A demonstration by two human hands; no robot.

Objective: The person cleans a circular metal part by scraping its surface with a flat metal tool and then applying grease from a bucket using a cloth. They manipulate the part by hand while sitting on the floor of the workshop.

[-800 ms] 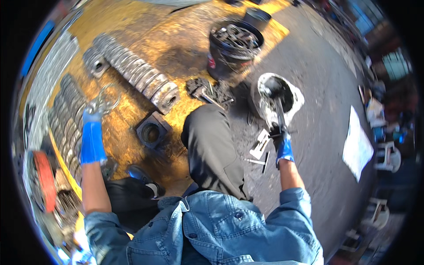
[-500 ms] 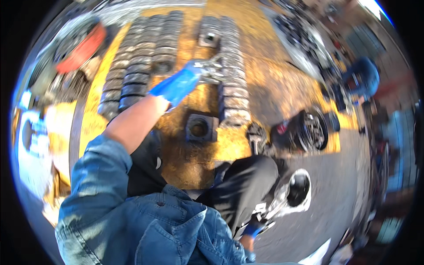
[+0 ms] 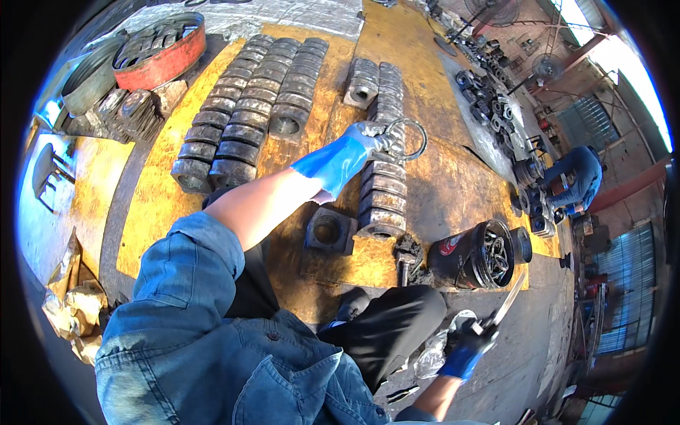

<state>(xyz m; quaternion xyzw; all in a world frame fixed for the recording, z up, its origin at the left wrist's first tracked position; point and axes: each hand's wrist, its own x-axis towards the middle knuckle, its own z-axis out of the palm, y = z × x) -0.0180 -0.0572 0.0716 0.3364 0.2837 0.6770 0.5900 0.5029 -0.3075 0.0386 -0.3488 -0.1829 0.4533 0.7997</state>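
Observation:
My left hand (image 3: 370, 140), in a blue glove with a greyish palm, grips a thin metal ring (image 3: 423, 144). It is over a row of blackened cylindrical metal parts (image 3: 382, 200). Low on the right, my right hand (image 3: 469, 347), in a soiled blue glove, is closed round a long flat bar (image 3: 510, 299) that points up and away. What kind of tool the bar is does not show. Between my knees and the row lies a square metal block (image 3: 330, 230) with a round hole. A clear plastic bag (image 3: 431, 358) lies beside my right hand.
A black bucket (image 3: 453, 262) of metal rings stands right of the row, beside a dark greasy clump (image 3: 408, 256). Longer rows of parts (image 3: 237, 131) lie left. Farther left is a red round tub (image 3: 163, 60). Another person (image 3: 577, 173) bends over parts at far right.
My right hand has risen from beside my thigh and moved right, now with the flat bar in it. The ring shows clearly in my left hand now. The whole view has shifted.

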